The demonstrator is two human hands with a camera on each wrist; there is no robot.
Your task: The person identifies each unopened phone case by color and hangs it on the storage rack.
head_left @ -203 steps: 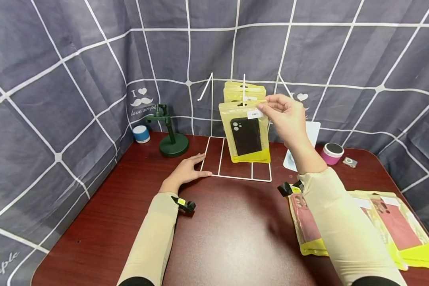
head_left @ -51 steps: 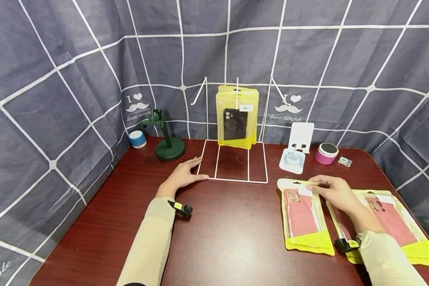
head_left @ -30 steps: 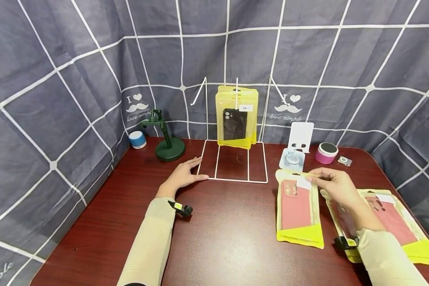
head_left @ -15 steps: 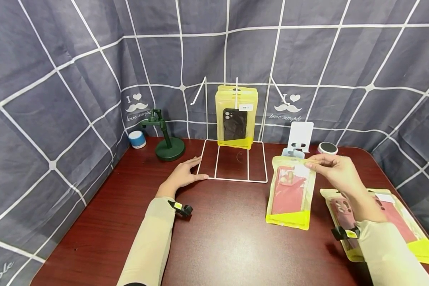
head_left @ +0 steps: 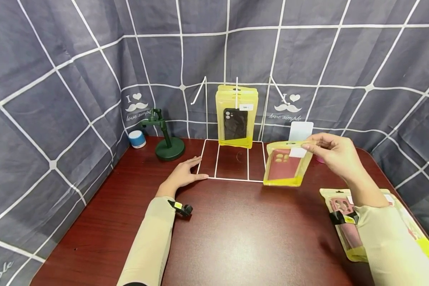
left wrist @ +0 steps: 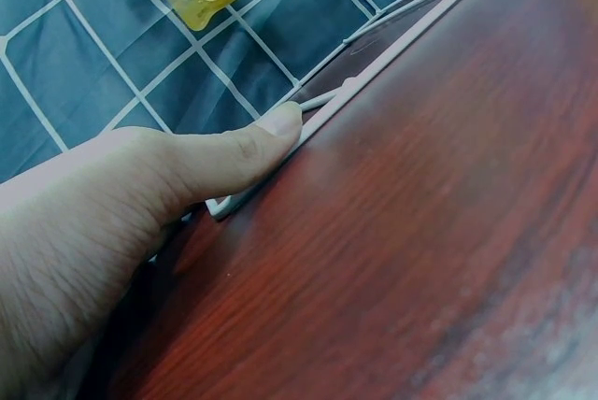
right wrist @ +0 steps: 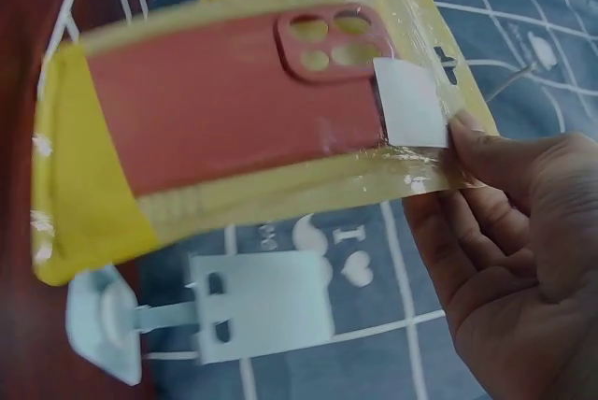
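My right hand [head_left: 337, 155] pinches the top corner of a yellow-edged clear packet [right wrist: 121, 222] with a pink phone case [right wrist: 206, 92] inside. The packet hangs above the table at the right side of a white wire display rack [head_left: 236, 179]. In the right wrist view its hanging slot lies just beyond my thumb. My left hand [head_left: 182, 176] rests at the rack's base with thumb and fingers spread; the thumb [left wrist: 248, 152] lies along the wire. Packets holding a black phone case [head_left: 235, 124] hang on the rack's middle hook [head_left: 236, 93]. The side hooks carry nothing.
More packets with pink phone cases [head_left: 350, 234] lie at the table's right, partly under my right forearm. A white phone stand [right wrist: 266, 307] is behind the held packet. At the back left stand a green stand [head_left: 169, 149] and a blue-and-white cylinder [head_left: 137, 139].
My right hand has hung the black-case packet on the middle hook. It has then picked up a pink-case packet and raised it toward the rack. The left hand keeps its place.
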